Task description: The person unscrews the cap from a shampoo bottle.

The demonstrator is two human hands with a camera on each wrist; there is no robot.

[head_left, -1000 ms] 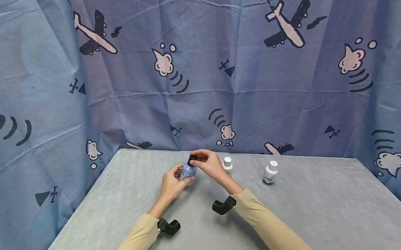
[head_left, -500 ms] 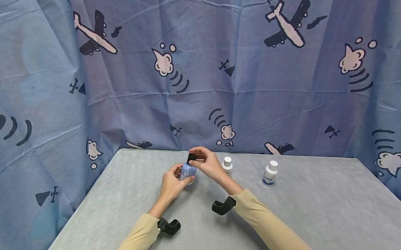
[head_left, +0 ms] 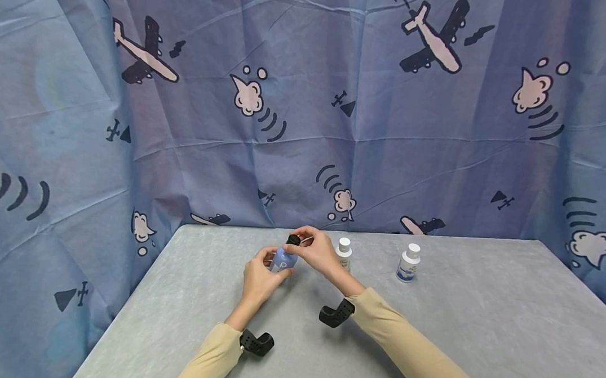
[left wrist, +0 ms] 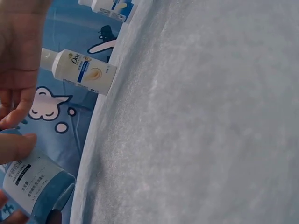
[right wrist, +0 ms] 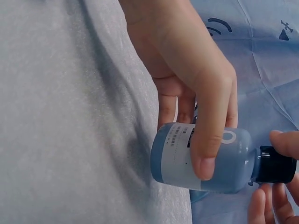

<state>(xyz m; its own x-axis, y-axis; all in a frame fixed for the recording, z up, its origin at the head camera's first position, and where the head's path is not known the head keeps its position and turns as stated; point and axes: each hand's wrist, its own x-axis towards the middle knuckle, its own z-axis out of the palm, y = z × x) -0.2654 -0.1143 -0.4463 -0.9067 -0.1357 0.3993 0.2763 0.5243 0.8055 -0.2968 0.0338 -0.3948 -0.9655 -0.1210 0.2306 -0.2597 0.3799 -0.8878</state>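
A small blue bottle [head_left: 284, 258] with a white-printed label stands tilted over the grey table, its black cap [head_left: 293, 240] toward the upper right. My left hand [head_left: 259, 279] grips the bottle's body from the left, thumb in front. With thumb and fingers my right hand [head_left: 320, 253] pinches the cap. The right wrist view shows the cap [right wrist: 276, 164] seated at the bottle's neck, and the left thumb lying across the label. In the left wrist view the lower part of the bottle [left wrist: 39, 186] shows back-label text.
Just right of my right hand stands a white bottle [head_left: 344, 254], partly hidden by the wrist. Farther right is another white bottle [head_left: 408, 263] with a blue-marked label. A blue curtain [head_left: 299, 99] printed with planes hangs behind the table [head_left: 481, 305].
The bottle's cap end has tipped slightly to the right over the last half second. My right hand has shifted a little down and right with it; the left hand keeps its grip.
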